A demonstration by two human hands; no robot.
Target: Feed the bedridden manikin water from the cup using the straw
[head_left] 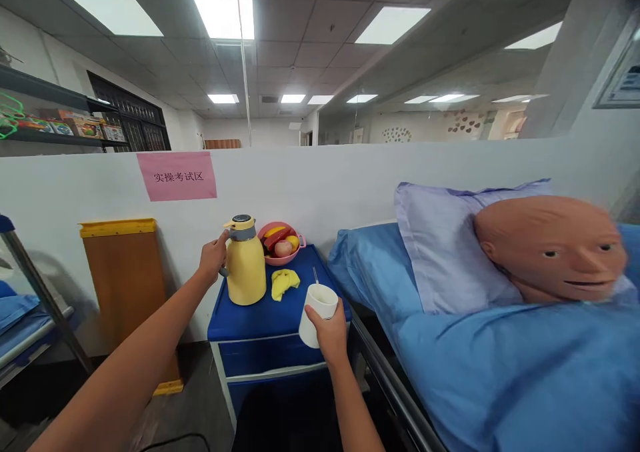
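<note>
My left hand (214, 255) is closed around the handle of a yellow thermos jug (246, 272), which stands upright at the left of a blue bedside cabinet (280, 322). In my right hand (330, 329) is a white mug (313, 319), held over the cabinet's front right part with its mouth up. A thin stick, perhaps a spoon handle, rises from the mug's far rim. Between jug and mug lies a crumpled yellow cloth (285, 283). Behind it sits a pink basket (281, 261) of fruit, partly covered by the jug.
To the right, a bed with a blue quilt (480, 365) holds a manikin head (550, 249) beside a lilac pillow (445, 252). A dark bed rail (395, 399) runs close to the cabinet. A brown board (125, 292) leans on the wall at left.
</note>
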